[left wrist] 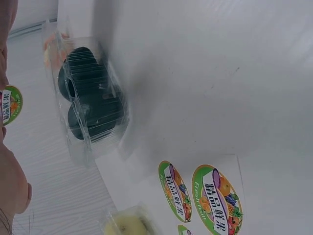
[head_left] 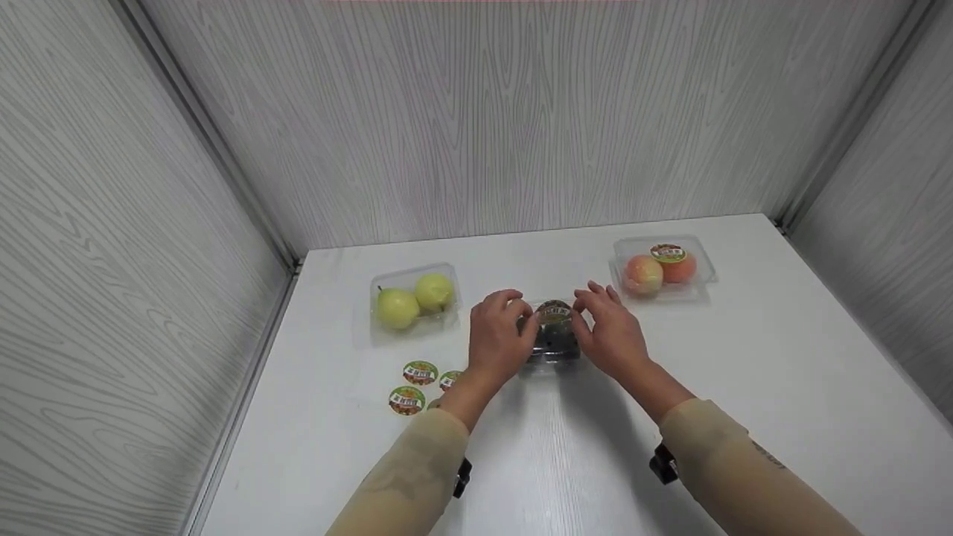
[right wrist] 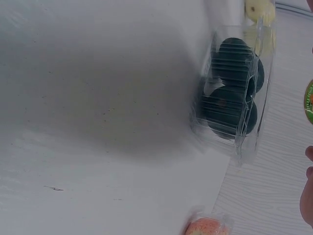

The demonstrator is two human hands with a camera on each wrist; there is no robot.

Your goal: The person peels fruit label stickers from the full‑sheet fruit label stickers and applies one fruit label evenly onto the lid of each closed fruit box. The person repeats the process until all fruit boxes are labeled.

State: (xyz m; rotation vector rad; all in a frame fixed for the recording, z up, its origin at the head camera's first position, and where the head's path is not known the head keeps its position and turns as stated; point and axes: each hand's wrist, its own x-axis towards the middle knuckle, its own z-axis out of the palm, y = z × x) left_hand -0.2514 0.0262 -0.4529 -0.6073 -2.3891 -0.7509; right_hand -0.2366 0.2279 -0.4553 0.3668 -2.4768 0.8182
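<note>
The person stood over a clear box (head_left: 551,365) of dark fruit (left wrist: 98,112), set straight in front of the body on the white table (head_left: 774,387), most likely so both arms could reach it evenly. Above its lid hung an oval sticker (head_left: 553,311), held by its two side edges: the left hand (head_left: 500,336) pinched one end between thumb and fingers, and the right hand (head_left: 612,333) pinched the other. Gripping only the edges seemed meant to keep the label flat and its sticky back untouched. From the left wrist, the sticker looked apart from the plastic, not resting on it. The box itself looked closed, and neither hand was steadying it; I took it that its own weight was enough.

Loose stickers (head_left: 407,400) lay face up on the table beside the left forearm, on what seemed a thin backing sheet (left wrist: 230,161), near enough to peel from easily. Farther back on the left sat a box (head_left: 391,280) of two pears (head_left: 397,307), with no label that I could see. On the right, well apart, a box of peaches (head_left: 643,275) bore a label (head_left: 668,253) on its lid, perhaps put aside there to separate it from the unlabelled pears.
</note>
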